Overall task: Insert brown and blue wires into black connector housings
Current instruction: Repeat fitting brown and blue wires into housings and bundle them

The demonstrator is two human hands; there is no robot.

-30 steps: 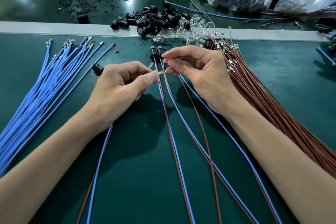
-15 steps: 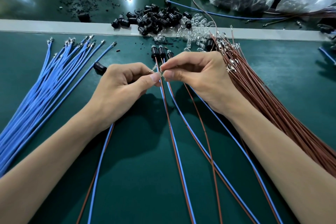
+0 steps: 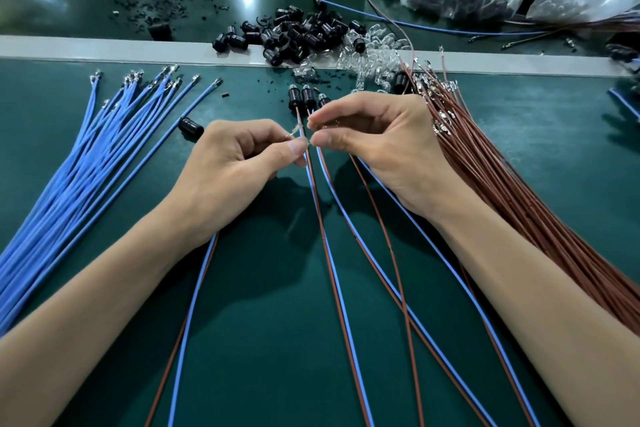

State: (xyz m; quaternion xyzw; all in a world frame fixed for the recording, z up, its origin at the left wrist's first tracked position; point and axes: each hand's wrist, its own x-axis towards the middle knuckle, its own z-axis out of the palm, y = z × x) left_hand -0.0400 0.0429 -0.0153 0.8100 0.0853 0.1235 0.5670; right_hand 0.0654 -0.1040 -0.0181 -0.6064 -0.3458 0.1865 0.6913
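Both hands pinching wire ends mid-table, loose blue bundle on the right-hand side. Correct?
Not quite. Head view: the blue bundle lies beside the left hand; the brown bundle is by the right hand. Both hands do pinch wire ends.

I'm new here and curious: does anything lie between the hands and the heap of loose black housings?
Yes: three wired housings lie on the mat just beyond the left hand and right hand, short of the heap.

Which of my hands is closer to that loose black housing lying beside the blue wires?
Left. The left hand lies just right of the loose black housing, nearly beside it; the right hand is farther right, beyond the left hand's fingertips.
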